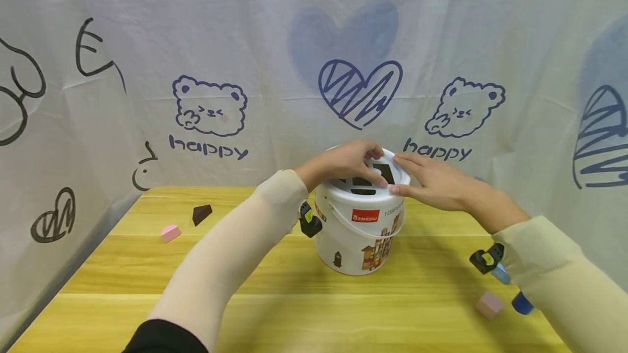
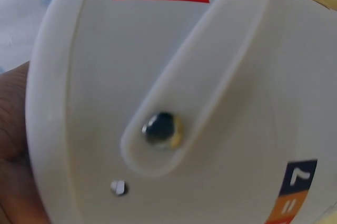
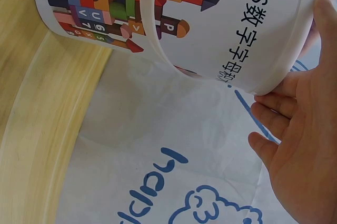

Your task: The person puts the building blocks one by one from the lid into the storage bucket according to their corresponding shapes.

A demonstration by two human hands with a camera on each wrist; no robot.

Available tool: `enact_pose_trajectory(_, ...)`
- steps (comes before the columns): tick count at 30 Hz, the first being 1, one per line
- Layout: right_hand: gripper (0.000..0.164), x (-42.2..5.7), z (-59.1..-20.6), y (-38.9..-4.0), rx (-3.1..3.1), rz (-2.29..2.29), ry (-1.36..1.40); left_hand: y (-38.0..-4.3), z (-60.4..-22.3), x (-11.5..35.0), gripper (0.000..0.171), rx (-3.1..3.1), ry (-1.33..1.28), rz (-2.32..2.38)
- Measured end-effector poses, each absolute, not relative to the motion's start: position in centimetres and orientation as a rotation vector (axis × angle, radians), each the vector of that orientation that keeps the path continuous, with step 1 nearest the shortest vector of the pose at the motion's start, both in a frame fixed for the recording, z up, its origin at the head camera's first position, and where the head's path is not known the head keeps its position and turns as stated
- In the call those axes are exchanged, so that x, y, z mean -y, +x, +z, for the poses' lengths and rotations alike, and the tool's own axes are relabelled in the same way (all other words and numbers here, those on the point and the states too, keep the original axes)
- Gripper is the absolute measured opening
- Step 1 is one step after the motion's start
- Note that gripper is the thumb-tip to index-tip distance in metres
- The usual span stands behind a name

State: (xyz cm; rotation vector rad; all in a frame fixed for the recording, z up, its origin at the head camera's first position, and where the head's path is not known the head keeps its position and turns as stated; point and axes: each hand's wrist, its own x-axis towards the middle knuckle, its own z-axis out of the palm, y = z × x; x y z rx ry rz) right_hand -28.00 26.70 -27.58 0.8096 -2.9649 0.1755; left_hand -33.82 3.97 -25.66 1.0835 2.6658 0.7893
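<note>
A white bucket with a red label and printed block pictures stands upright on the wooden table. Its white lid has dark cut-out shapes in the top. My left hand lies over the left part of the lid, thumb and bent fingers spread apart on its top. At the lid's right rim, my right hand rests its fingers at the back and its thumb near the front edge. The right wrist view shows those fingertips right at the rim. A white carrying handle hangs down across the bucket's side.
On the left of the table lie a pink block and a dark brown block. By my right sleeve are a pink cube, a dark blue block and a light blue block. A patterned white cloth hangs behind.
</note>
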Motion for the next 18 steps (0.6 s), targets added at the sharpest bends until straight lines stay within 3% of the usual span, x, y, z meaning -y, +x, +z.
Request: enact_pose_trajectory(18, 0.085, -26.7, -27.6, -27.9, 2.956, 0.191, 0.824, -32.2, -24.0, 2.1, 0.069, -2.763, 1.167, 0.777)
